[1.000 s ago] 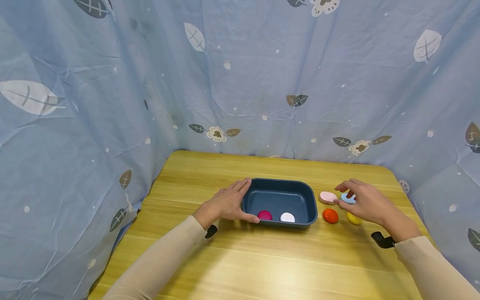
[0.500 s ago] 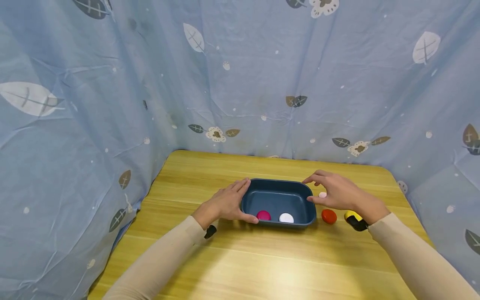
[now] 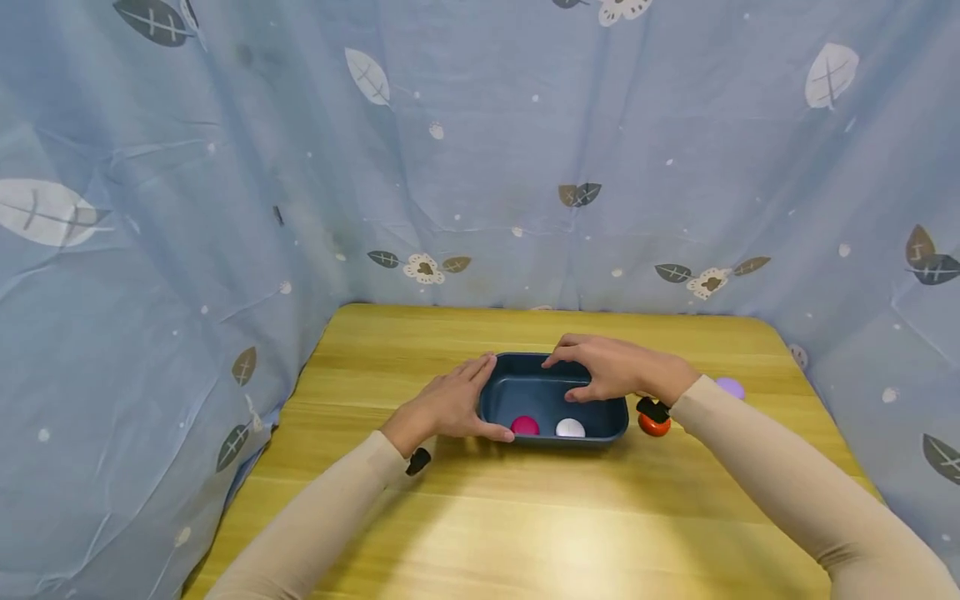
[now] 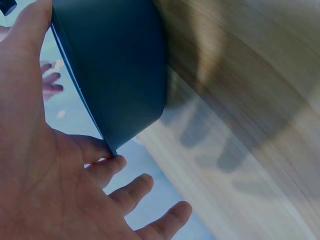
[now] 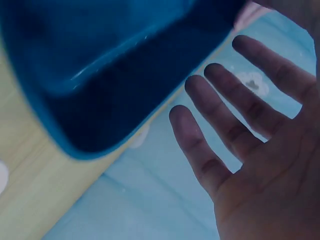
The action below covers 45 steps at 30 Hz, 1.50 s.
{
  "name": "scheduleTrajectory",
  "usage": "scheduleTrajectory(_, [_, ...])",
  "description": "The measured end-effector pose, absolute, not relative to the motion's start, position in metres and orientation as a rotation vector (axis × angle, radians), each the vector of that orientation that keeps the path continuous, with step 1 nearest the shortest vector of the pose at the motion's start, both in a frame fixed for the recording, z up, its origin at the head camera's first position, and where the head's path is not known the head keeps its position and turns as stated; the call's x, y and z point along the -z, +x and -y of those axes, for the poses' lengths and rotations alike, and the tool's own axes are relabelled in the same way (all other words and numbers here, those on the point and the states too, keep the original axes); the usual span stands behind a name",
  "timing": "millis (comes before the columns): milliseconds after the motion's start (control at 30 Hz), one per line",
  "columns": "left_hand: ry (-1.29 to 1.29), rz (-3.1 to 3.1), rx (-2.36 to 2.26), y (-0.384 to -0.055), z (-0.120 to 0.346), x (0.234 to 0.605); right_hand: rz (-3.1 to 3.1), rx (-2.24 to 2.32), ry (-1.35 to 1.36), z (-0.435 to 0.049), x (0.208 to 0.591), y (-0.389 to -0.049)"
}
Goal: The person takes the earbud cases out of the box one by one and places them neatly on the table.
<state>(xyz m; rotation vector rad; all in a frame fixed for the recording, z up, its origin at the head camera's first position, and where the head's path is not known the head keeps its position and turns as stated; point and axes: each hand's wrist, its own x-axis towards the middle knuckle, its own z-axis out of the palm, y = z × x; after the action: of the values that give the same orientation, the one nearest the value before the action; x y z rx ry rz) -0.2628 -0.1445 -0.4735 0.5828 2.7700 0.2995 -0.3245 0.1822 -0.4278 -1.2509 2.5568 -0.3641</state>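
A dark blue rectangular box [image 3: 525,385] stands on the table. Inside it, along the near wall, lie a magenta round piece [image 3: 525,426] and a white round one [image 3: 570,427], both resembling large pills. At the box's left end my left hand [image 3: 448,400] grips the rim, thumb at the near corner and fingertips at the far one. The left wrist view shows index and middle fingertips on the rim of the box [image 4: 110,65], the other fingers stretched past it. Over the box's right part hovers my right hand [image 3: 611,367]; its fingers [image 5: 230,115] are spread with nothing between them.
An orange round piece [image 3: 654,425] sits right of the box, partly under the right wrist camera. Farther right a purple piece [image 3: 730,387] shows behind the sleeve [image 3: 757,442]. A blue patterned curtain [image 3: 510,150] surrounds the wooden table [image 3: 480,533].
My right hand has moved left from over the loose pieces to above the box. Its forearm now covers the pink, blue and yellow pieces. My left hand has stayed at the box.
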Motion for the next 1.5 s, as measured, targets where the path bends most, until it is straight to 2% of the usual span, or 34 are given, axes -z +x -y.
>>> scheduleTrajectory(333, [0.600, -2.758, -0.323, -0.260, 0.145, 0.474, -2.334, 0.233, -1.397, -0.143, 0.446, -0.333])
scheduleTrajectory(733, [0.621, -2.750, -0.321, -0.264, 0.145, 0.475, -2.220, 0.012, -1.419, -0.116, 0.460, -0.330])
scheduleTrajectory(1133, [0.629, -2.757, -0.287, -0.263, 0.145, 0.477, -2.133, 0.037, -1.489, -0.101, 0.473, -0.335])
scheduleTrajectory(1500, [0.621, -2.762, -0.306, -0.263, 0.148, 0.473, -2.176, 0.117, -1.468, -0.099, 0.469, -0.338])
